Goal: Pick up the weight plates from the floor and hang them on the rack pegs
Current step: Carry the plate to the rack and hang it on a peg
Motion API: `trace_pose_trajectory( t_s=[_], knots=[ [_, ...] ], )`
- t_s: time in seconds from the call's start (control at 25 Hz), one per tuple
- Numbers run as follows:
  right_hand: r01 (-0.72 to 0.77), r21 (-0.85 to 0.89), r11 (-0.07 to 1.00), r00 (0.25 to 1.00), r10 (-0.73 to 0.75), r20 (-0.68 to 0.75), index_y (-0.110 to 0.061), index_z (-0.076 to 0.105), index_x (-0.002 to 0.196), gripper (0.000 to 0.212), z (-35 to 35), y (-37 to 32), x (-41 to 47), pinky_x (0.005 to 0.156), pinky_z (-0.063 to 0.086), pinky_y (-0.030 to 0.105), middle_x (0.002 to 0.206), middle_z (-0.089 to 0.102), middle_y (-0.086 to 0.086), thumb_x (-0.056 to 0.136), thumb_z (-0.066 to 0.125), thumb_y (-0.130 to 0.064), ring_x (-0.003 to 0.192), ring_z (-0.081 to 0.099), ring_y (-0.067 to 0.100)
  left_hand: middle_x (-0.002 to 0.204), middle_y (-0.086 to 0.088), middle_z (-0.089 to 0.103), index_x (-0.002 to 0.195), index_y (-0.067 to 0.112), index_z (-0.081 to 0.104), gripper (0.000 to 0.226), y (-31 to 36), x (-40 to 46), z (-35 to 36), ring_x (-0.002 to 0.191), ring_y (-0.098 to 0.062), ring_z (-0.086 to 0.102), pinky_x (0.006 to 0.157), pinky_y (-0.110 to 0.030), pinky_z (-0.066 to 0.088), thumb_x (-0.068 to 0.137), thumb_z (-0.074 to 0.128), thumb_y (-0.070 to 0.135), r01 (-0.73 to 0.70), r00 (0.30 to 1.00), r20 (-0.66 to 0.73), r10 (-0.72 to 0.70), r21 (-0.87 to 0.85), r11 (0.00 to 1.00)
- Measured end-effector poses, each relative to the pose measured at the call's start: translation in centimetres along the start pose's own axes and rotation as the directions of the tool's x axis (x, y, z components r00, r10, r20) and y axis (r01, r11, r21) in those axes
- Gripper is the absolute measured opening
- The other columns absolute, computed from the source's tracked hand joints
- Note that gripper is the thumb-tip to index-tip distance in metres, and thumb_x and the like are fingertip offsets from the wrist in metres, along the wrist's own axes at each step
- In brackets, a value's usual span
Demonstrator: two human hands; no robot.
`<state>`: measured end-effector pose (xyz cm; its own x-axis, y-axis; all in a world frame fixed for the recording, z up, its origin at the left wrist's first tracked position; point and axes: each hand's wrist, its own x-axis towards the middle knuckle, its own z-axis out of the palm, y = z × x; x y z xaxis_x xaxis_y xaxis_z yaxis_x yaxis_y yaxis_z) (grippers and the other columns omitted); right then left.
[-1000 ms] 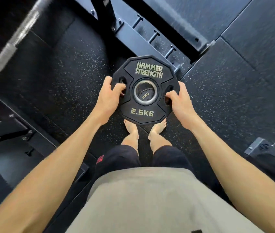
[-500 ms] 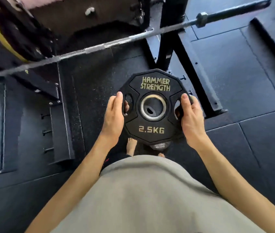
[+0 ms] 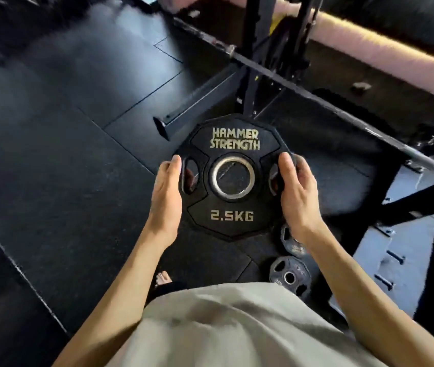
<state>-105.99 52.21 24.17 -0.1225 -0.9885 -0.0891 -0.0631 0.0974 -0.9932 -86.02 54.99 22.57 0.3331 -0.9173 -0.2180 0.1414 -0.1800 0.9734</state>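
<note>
Partway through, by the look of it. One black rubber-coated twelve-sided weight plate (image 3: 233, 178), lettered HAMMER STRENGTH and 2.5KG, with a steel-ringed centre hole, up off the black rubber gym floor (image 3: 59, 144) and carried flat-faced toward the camera, not yet on any peg. Two smaller black weight plates left lying on the floor, near and to the right: the farther small plate (image 3: 291, 241) partly hidden behind the right wrist, the nearer small plate (image 3: 288, 278) just beyond the hem of the grey shirt (image 3: 234, 327). So at least three plates to hang, judging from this view; no plate seen on a peg.

Held between the two hands, at mid-frame. Left hand (image 3: 166, 197) clamped on the plate's left edge, thumb along the rim, fingertips showing through the left grip slot. Right hand (image 3: 296, 192) likewise gripping the right edge, thumb on the front face, fingers wrapped behind and into the right slot. Hands well apart, the plate's full width between them.

Farther off, beyond the plate: black steel rack upright (image 3: 250, 75) and a long barbell shaft (image 3: 329, 102) running diagonally across to the right. Short dark pegs (image 3: 393, 256) on a pale panel at near right, possibly the storage pegs, though too blurred to be sure.
</note>
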Motion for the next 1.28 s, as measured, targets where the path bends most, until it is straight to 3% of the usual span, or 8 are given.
trace_pose_trajectory(
  t_s=[0.08,0.24,0.52,0.72,0.92,1.28],
  knots=[
    [0.011,0.000,1.000,0.993,-0.011,0.116,-0.024,0.058,0.088,0.019,6.4,-0.8,-0.5,0.066,0.043,0.016,0.074,0.056,-0.013,0.101,0.047,-0.032,0.066,0.050,-0.004,0.096,-0.004,0.051,0.082,0.025,0.053,0.038,0.8,0.1,-6.3,0.093,-0.020,0.047,0.096,-0.049,0.041,0.082,0.052,0.063,-0.012,0.995,-0.101,0.010,-0.024,1.000],
    [0.022,-0.008,1.000,0.958,-0.019,0.288,-0.028,0.059,0.084,0.022,21.1,-1.5,-2.0,0.066,0.042,0.030,0.068,0.056,-0.012,0.099,0.049,-0.040,0.068,0.049,0.007,0.081,0.000,0.052,0.082,0.021,0.051,0.037,2.7,1.4,-20.2,0.083,-0.017,0.046,0.084,-0.040,0.038,0.088,0.048,0.058,-0.036,0.958,-0.287,0.026,-0.029,0.999],
    [0.034,-0.027,0.999,0.894,-0.018,0.448,-0.027,0.059,0.087,0.020,40.4,-3.0,-1.2,0.066,0.041,0.022,0.064,0.057,-0.020,0.100,0.049,-0.038,0.064,0.050,-0.001,0.075,0.008,0.056,0.078,0.026,0.056,0.037,5.4,7.1,-36.3,0.081,-0.018,0.048,0.086,-0.041,0.040,0.086,0.049,0.061,-0.052,0.890,-0.455,0.019,-0.059,0.997],
    [0.027,-0.011,1.000,0.856,-0.017,0.517,-0.027,0.059,0.089,0.018,51.4,-3.3,4.5,0.061,0.041,0.012,0.064,0.059,-0.022,0.099,0.049,-0.037,0.061,0.051,-0.005,0.075,0.008,0.058,0.075,0.028,0.056,0.037,6.8,15.5,-42.9,0.078,-0.014,0.051,0.086,-0.038,0.041,0.089,0.045,0.061,-0.041,0.860,-0.510,0.020,-0.031,0.999],
    [0.026,-0.030,0.999,0.843,-0.005,0.538,-0.021,0.061,0.098,0.018,62.6,-4.6,14.2,0.064,0.042,0.012,0.074,0.059,-0.015,0.099,0.049,-0.036,0.064,0.052,-0.008,0.079,0.007,0.056,0.082,0.023,0.055,0.037,9.9,28.1,-47.8,0.079,-0.012,0.051,0.086,-0.036,0.042,0.094,0.042,0.056,-0.041,0.834,-0.551,0.023,-0.020,0.999],
    [0.069,-0.043,0.997,0.850,-0.036,0.526,-0.025,0.059,0.093,0.015,78.9,-8.2,31.0,0.063,0.042,0.012,0.072,0.059,-0.015,0.100,0.048,-0.034,0.063,0.052,-0.007,0.077,0.005,0.057,0.081,0.020,0.054,0.037,15.6,50.6,-54.6,0.073,-0.009,0.051,0.079,-0.031,0.043,0.102,0.040,0.047,-0.076,0.835,-0.548,0.055,-0.016,0.997]
  ],
)
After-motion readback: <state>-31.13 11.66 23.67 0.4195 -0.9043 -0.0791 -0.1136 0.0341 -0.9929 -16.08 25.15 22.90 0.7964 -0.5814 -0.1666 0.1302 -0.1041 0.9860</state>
